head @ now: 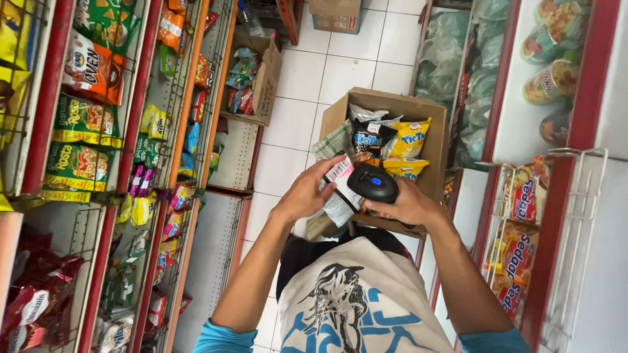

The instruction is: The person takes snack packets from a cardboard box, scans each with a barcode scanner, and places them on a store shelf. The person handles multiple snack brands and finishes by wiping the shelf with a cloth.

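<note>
My left hand [307, 191] holds a small white and silver snack packet [339, 191] at chest height, its printed side turned toward a black handheld scanner [372, 183] with a blue light on top. My right hand [407, 206] grips that scanner, whose head rests right against the packet. Just beyond both hands an open cardboard box [426, 133] sits on the white tiled floor, filled with yellow, black and silver snack bags [405, 139].
Red-framed wire shelves [134, 131] packed with snack packets run along the left. A red-edged shelf unit [562, 163] with cup noodles and a wire rack stands on the right. Two more cardboard boxes [265, 78] sit farther down the tiled aisle [314, 72].
</note>
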